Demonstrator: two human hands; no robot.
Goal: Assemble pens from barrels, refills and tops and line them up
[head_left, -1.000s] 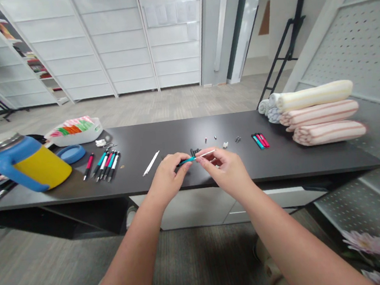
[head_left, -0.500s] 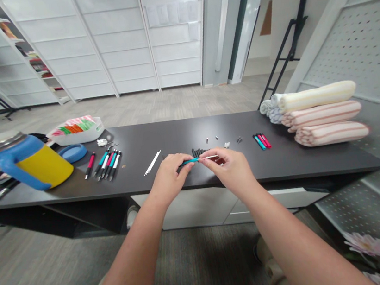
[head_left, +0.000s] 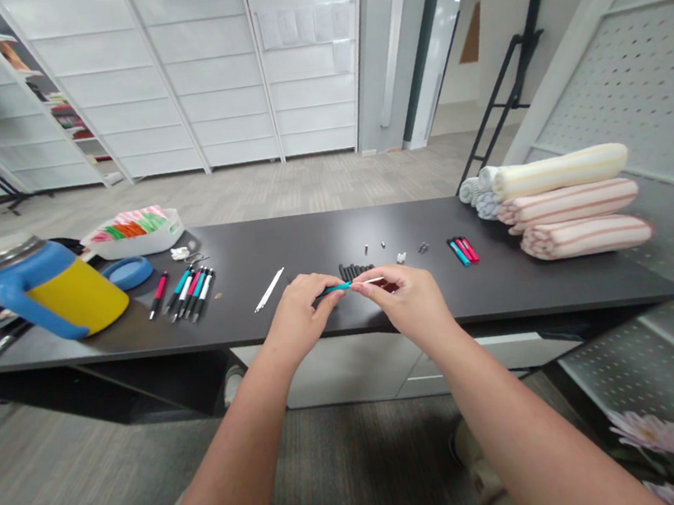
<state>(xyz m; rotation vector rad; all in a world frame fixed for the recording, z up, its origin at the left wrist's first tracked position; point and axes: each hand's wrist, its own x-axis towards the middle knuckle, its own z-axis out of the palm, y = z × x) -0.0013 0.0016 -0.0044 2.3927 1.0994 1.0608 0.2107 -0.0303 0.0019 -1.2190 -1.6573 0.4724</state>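
Note:
My left hand (head_left: 298, 311) pinches a teal pen barrel (head_left: 337, 288) above the front of the black table (head_left: 311, 243). My right hand (head_left: 408, 297) pinches a thin white refill (head_left: 373, 281), whose end sits in the barrel's mouth. Just behind my hands lie several black pen grips (head_left: 357, 269) in a row. A pair of white refills (head_left: 268, 290) lies to the left of my left hand.
Several finished pens (head_left: 189, 288) lie at the left, near a blue and yellow jug (head_left: 50, 290), a blue lid (head_left: 127, 272) and a white tray of coloured parts (head_left: 132, 230). Small springs and tips (head_left: 396, 251), three pen barrels (head_left: 462, 250) and rolled towels (head_left: 566, 201) sit right.
The white refill has slid further into the teal barrel, so less of it shows. My hands have come closer together and shifted slightly right.

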